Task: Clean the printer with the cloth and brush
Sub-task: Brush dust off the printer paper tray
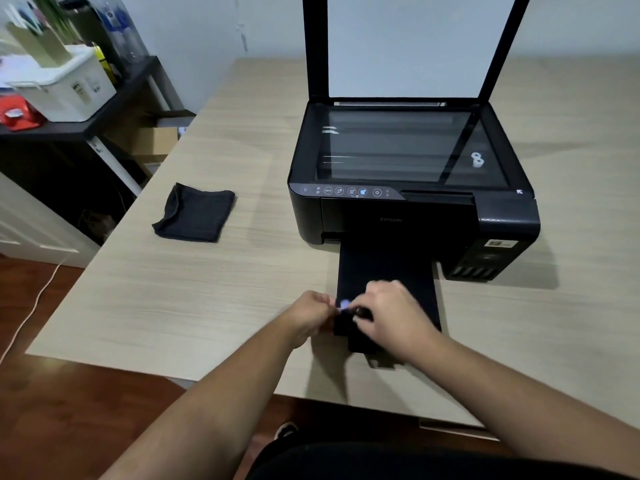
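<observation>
Both hands met over the printer's pulled-out output tray [388, 271]. Left hand [311, 315] was curled closed, right hand [391, 315] closed too, fingers pinched on a small dark item with a pale blurred tip [346, 304] between them, likely the brush but too blurred to confirm. One black Epson printer [412, 188] sat on the light wood table [194, 296], scanner lid [408, 43] raised upright, glass exposed. One folded black cloth [195, 213] lay flat on the table, well apart to the printer's left, untouched. One white bin [69, 88] sat on the dark side shelf.
</observation>
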Tool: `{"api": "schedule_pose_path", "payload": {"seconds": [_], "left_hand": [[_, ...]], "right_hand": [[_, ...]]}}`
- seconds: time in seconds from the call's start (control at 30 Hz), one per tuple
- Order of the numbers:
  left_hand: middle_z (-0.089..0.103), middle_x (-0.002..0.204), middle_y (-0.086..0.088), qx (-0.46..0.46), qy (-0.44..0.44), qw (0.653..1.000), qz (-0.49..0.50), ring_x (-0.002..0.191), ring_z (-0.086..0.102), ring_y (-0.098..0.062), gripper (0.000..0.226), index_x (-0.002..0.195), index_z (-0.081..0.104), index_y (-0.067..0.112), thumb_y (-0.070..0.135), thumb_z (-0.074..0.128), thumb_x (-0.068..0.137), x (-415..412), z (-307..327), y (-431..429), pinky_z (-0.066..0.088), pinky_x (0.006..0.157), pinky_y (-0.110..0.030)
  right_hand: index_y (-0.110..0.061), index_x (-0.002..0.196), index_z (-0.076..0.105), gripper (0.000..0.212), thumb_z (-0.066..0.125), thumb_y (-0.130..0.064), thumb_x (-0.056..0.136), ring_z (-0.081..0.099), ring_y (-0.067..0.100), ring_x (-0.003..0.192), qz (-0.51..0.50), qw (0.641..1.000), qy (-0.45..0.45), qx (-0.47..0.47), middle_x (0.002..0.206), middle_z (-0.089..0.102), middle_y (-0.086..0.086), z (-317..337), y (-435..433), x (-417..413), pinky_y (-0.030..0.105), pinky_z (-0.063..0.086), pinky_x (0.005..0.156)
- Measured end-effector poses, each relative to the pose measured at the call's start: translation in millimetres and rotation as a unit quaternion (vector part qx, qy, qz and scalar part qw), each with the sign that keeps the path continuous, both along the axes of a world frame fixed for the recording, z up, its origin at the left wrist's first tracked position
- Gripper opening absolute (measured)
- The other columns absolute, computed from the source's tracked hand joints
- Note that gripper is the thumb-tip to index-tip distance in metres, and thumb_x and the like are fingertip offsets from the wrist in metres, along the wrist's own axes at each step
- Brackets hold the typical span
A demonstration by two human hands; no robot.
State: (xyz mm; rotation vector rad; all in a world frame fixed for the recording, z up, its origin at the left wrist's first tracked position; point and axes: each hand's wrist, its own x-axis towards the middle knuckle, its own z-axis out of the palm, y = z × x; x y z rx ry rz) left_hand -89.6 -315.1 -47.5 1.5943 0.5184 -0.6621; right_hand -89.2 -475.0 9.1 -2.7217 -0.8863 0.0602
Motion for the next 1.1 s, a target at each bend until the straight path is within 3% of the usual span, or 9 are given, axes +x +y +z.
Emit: {"api": "schedule_pose_path", "payload": {"seconds": [0.1,0.23,0.37,0.5,0.63,0.73,0.87,1.03,1.1], "left_hand": [[0.047,0.067,-0.004,-0.010,0.011,1.000,0.001,0.058,0.045,-0.012,0.021,0.077,0.052,0.013,0.001,0.048,0.093,1.1,0.7,2.8,0.044,0.055,-0.019],[0.055,0.069,-0.004,-0.018,0.016,1.000,-0.003,0.062,0.052,-0.012,0.026,0.075,0.056,0.013,-0.002,0.044,0.094,0.5,-0.5,3.7,0.047,0.053,-0.018],[0.050,0.068,-0.003,-0.002,0.009,1.000,-0.014,0.059,0.047,-0.010,0.027,0.075,0.054,0.014,-0.002,0.043,0.094,1.7,1.0,3.1,0.045,0.057,-0.019],[0.054,0.051,0.000,-0.009,-0.001,1.000,-0.005,0.041,0.051,-0.003,0.034,0.068,0.053,0.009,-0.011,0.039,0.092,-0.2,1.7,3.5,0.041,0.045,-0.014],[0.059,0.058,0.002,-0.030,0.021,0.999,-0.007,0.053,0.056,-0.008,0.032,0.079,0.060,0.012,-0.006,0.036,0.092,1.3,6.2,4.8,0.047,0.058,-0.021],[0.061,0.069,-0.002,-0.044,0.044,0.998,0.009,0.056,0.055,-0.012,0.038,0.077,0.061,0.010,-0.009,0.029,0.083,-0.4,11.3,3.3,0.046,0.053,-0.019],[0.062,0.076,-0.003,-0.077,0.073,0.994,0.034,0.071,0.063,-0.015,0.026,0.090,0.057,0.009,0.001,0.032,0.089,-1.9,9.2,3.1,0.055,0.068,-0.029],[0.066,0.106,-0.006,-0.065,0.057,0.996,0.009,0.103,0.063,-0.022,0.008,0.098,0.061,0.014,0.018,0.058,0.092,-11.4,-5.2,-2.7,0.052,0.095,-0.041],[0.067,0.111,-0.007,-0.067,0.051,0.996,0.009,0.106,0.064,-0.025,0.018,0.109,0.064,0.015,0.016,0.057,0.092,-13.1,-10.1,-5.9,0.049,0.099,-0.043]], "right_hand": [[-0.017,0.097,0.072,0.021,0.061,-0.028,0.083,0.057,0.028,0.091,-0.095,0.995,0.002,-0.020,0.089,0.062,0.009,4.9,-19.0,27.4,0.034,0.036,0.078],[-0.027,0.090,0.074,0.016,0.068,-0.024,0.076,0.062,0.009,0.080,-0.018,0.974,0.224,0.007,0.085,0.069,-0.004,18.2,-15.5,20.0,0.025,0.049,0.078],[-0.030,0.099,0.071,0.021,0.060,-0.032,0.082,0.058,0.020,0.100,-0.113,0.991,0.030,-0.057,0.098,0.066,-0.001,17.0,-16.2,45.9,0.034,0.039,0.087],[-0.034,0.091,0.073,0.018,0.069,-0.034,0.074,0.062,0.011,0.094,0.014,0.975,0.222,-0.019,0.092,0.073,-0.008,18.6,2.7,32.2,0.031,0.043,0.089],[-0.034,0.098,0.070,0.018,0.063,-0.035,0.081,0.056,0.018,0.103,-0.117,0.992,0.044,-0.019,0.100,0.068,-0.005,14.4,-2.0,45.2,0.035,0.034,0.092],[-0.033,0.092,0.073,0.017,0.069,-0.033,0.075,0.060,0.013,0.095,-0.002,0.972,0.234,-0.011,0.092,0.071,-0.008,16.5,-1.7,35.2,0.032,0.041,0.091],[-0.034,0.099,0.070,0.019,0.062,-0.035,0.081,0.056,0.018,0.103,-0.135,0.990,0.028,-0.042,0.099,0.067,-0.005,17.7,-25.0,36.9,0.035,0.035,0.091],[-0.035,0.093,0.072,0.016,0.067,-0.034,0.077,0.059,0.010,0.094,-0.053,0.980,0.187,-0.035,0.084,0.063,-0.012,17.8,-44.8,21.5,0.030,0.035,0.087],[-0.035,0.095,0.070,0.016,0.065,-0.036,0.080,0.058,0.014,0.100,-0.144,0.986,0.068,-0.039,0.091,0.064,-0.009,18.0,-60.3,28.7,0.033,0.032,0.087]]}}
